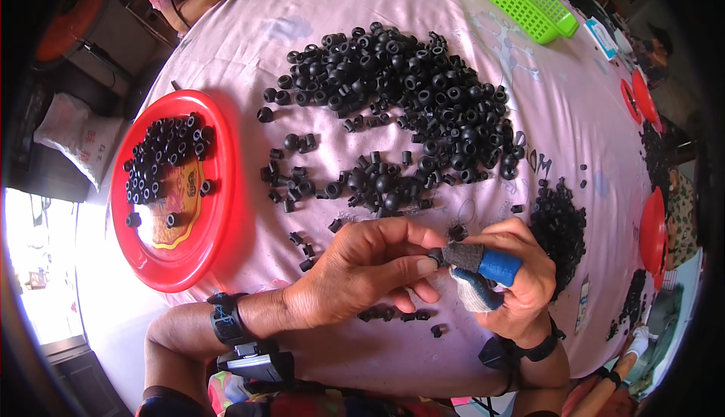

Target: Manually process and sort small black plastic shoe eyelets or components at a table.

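My left hand (359, 272) is closed, pinching a small black rubber part (435, 255) between thumb and fingertips. Close against it is my right hand (525, 270), its fingers closed at the same part. A grey-and-blue finger cover (487, 260) and a white-and-blue one (476, 293) wrap two of its digits. They hide most of the part. Another black piece (458, 232) shows just beyond the covered fingertips. Beyond my hands lies a cluster of black ball-shaped and tubular pieces (384, 184). A few short black pieces (408, 316) lie below my left hand.
A large heap of black rubber pieces (393, 77) covers the middle of the pink cloth (249, 40). To the right is a pile of smaller pieces (559, 224). A red plate (230, 213) with black rings stands left, a green basket (521, 2) far right. Other people sit around.
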### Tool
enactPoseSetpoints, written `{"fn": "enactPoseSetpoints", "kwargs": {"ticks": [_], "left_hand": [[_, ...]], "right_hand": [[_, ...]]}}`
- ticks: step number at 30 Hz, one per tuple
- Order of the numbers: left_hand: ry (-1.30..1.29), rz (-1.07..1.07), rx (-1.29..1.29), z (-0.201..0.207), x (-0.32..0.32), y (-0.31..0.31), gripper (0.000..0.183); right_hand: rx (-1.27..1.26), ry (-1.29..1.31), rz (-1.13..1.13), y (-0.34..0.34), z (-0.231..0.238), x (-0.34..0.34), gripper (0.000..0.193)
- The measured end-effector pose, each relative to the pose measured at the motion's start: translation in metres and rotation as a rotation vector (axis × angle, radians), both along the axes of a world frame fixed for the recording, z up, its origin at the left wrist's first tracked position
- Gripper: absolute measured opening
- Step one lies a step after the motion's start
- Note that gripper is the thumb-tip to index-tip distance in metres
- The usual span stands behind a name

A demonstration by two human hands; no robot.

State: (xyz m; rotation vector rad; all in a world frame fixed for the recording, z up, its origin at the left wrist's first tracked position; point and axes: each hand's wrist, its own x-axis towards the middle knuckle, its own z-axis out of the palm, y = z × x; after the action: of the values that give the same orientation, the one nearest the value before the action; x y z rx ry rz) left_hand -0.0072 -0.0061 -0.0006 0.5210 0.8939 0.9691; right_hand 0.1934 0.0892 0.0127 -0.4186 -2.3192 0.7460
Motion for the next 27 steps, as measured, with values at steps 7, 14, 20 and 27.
{"fn": "enactPoseSetpoints", "kwargs": {"ticks": [7, 14, 20, 27], "left_hand": [[-0.177, -0.022, -0.052, -0.0028, -0.0041, -0.0003, 0.033], [-0.119, -0.018, -0.037, -0.0043, -0.001, -0.0011, 0.03], [-0.019, 0.004, 0.001, -0.0023, 0.0013, -0.001, 0.034], [0.06, 0.034, 0.036, -0.0044, 0.0044, -0.0034, 0.028]], "right_hand": [[-0.018, 0.039, -0.043, 0.0024, -0.0023, 0.0021, 0.03], [0.079, -0.025, -0.029, -0.0003, -0.0001, 0.0004, 0.029], [0.143, -0.074, -0.024, -0.0005, 0.0004, 0.0008, 0.03], [0.136, -0.073, -0.013, -0.0033, 0.0004, 0.0004, 0.033]]}}
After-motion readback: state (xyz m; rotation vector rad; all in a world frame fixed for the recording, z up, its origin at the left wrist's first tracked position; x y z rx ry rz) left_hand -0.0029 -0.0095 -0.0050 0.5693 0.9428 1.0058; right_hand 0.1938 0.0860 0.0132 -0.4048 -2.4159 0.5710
